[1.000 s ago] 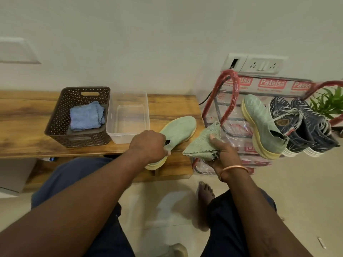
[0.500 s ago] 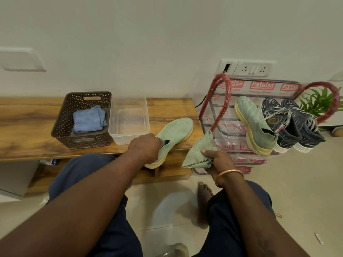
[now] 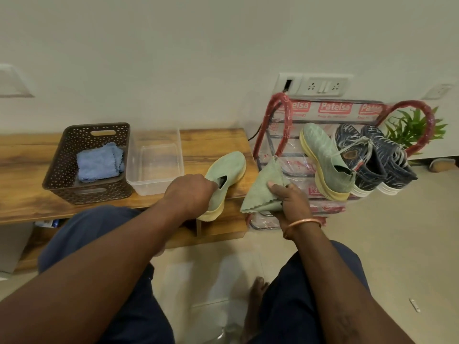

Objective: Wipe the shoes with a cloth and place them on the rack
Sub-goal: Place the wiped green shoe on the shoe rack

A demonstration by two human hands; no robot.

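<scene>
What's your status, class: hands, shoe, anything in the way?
Left hand grips green shoe at heel, toe on bench. Right hand holds green cloth, off the shoe. Rack: room left of three shoes.

Left hand [image 3: 191, 194] on green shoe [image 3: 224, 177], right hand [image 3: 289, 199] around cloth [image 3: 263, 192].

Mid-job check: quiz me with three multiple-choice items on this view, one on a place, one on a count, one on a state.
1. Where does the blue cloth lie?
A in the brown basket
B in the clear tub
C on the floor

2. How many shoes stand on the rack?
A two
B three
C four

3. The right hand is:
A empty
B gripping a shoe
C gripping the green cloth

Answers:
1 A, it lies folded inside the basket.
2 B, one green shoe and two dark blue ones.
3 C, the hand pinches the cloth.
</scene>
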